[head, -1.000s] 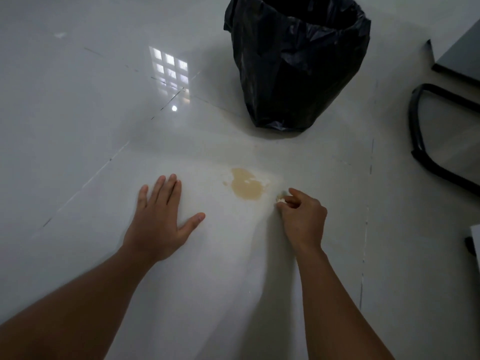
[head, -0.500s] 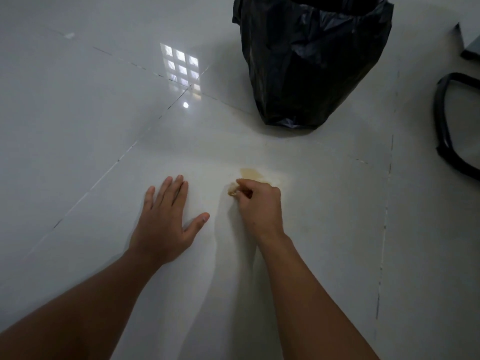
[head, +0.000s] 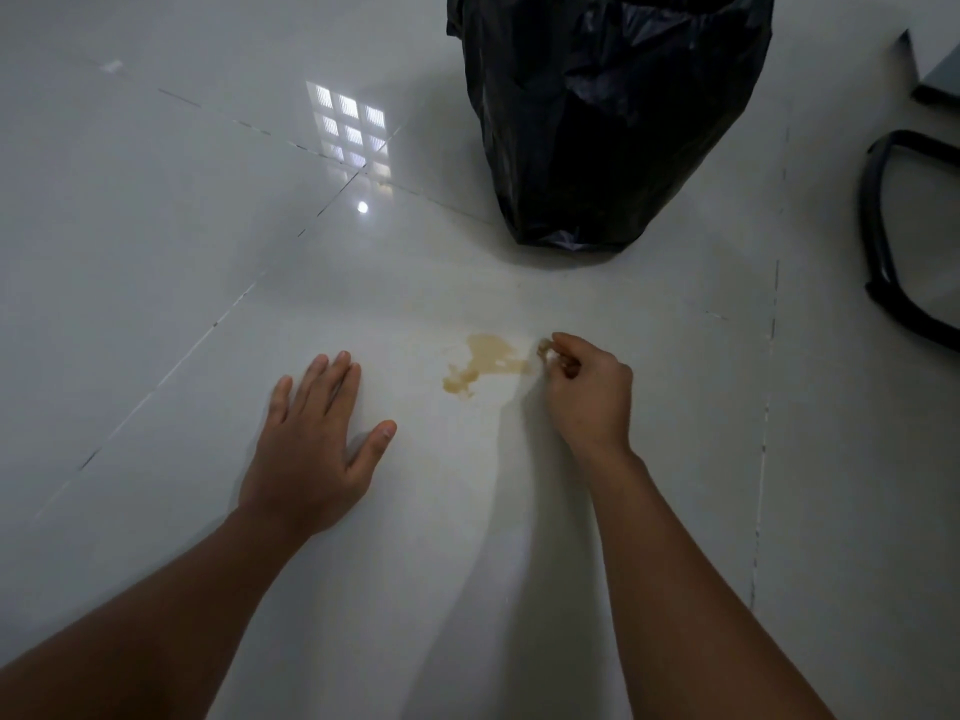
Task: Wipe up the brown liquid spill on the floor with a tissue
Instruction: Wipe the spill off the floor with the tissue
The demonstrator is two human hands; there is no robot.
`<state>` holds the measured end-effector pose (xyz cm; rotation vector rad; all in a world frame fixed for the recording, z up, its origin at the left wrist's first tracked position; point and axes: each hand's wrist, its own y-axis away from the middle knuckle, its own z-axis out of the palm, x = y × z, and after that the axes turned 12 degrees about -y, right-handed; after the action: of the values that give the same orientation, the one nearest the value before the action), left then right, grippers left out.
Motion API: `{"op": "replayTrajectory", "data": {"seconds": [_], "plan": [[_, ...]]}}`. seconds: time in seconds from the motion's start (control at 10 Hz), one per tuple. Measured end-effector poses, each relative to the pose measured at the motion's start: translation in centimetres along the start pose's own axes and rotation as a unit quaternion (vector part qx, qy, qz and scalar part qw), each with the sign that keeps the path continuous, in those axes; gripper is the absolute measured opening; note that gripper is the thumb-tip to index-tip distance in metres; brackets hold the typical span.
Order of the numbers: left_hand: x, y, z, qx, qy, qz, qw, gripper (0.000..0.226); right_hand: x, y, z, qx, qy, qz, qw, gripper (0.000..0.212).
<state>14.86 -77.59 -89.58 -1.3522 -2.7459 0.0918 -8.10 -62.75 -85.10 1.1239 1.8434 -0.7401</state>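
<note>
A smeared brown liquid spill (head: pixel 483 362) lies on the glossy white floor tile (head: pixel 467 511) in the middle of the view. My right hand (head: pixel 587 394) sits just right of the spill, fingers pinched on a small, brown-stained wad of tissue (head: pixel 544 348) that touches the spill's right edge. My left hand (head: pixel 311 449) rests flat on the floor to the left of the spill, fingers spread, holding nothing.
A bin lined with a black bag (head: pixel 597 116) stands on the floor just beyond the spill. A black curved chair base (head: pixel 883 241) is at the right edge, with a grey furniture corner (head: pixel 935 80) above it.
My right hand swept left across the spill with the tissue, then back to its right edge. The spill is now smeared and thinner. My left hand stayed flat.
</note>
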Motion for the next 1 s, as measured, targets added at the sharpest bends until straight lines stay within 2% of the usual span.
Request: {"op": "replayTrajectory", "data": {"seconds": [0.3, 0.4, 0.5, 0.6, 0.7, 0.9, 1.0], "plan": [[0.1, 0.1, -0.2, 0.001, 0.001, -0.003, 1.000, 0.077, -1.5, 2.6, 5.3, -0.099, 0.015, -0.065, 0.993, 0.026], [0.1, 0.0, 0.0, -0.002, 0.004, -0.004, 1.000, 0.076, -1.9, 2.5, 5.6, -0.127, 0.003, -0.032, 0.991, 0.029], [0.0, -0.1, 0.1, 0.002, 0.006, -0.006, 1.000, 0.075, -1.9, 1.8, 5.1, -0.118, -0.010, -0.025, 0.993, 0.028], [-0.1, 0.0, 0.1, 0.007, 0.004, -0.006, 1.000, 0.074, -1.1, 0.7, 3.9, -0.033, -0.034, -0.022, 0.999, 0.027], [-0.2, -0.1, 0.2, 0.007, 0.004, -0.004, 1.000, 0.073, -0.1, -1.0, 3.2, 0.023, -0.050, 0.031, 0.998, 0.026], [-0.1, 0.0, 0.1, 0.014, 0.005, -0.007, 1.000, 0.066, -1.5, -2.1, 5.4, -0.079, -0.011, -0.045, 0.996, 0.028], [0.0, -0.1, 0.1, 0.013, 0.007, -0.008, 1.000, 0.065, -2.5, -1.8, 6.3, -0.123, -0.012, -0.053, 0.991, 0.030]]}}
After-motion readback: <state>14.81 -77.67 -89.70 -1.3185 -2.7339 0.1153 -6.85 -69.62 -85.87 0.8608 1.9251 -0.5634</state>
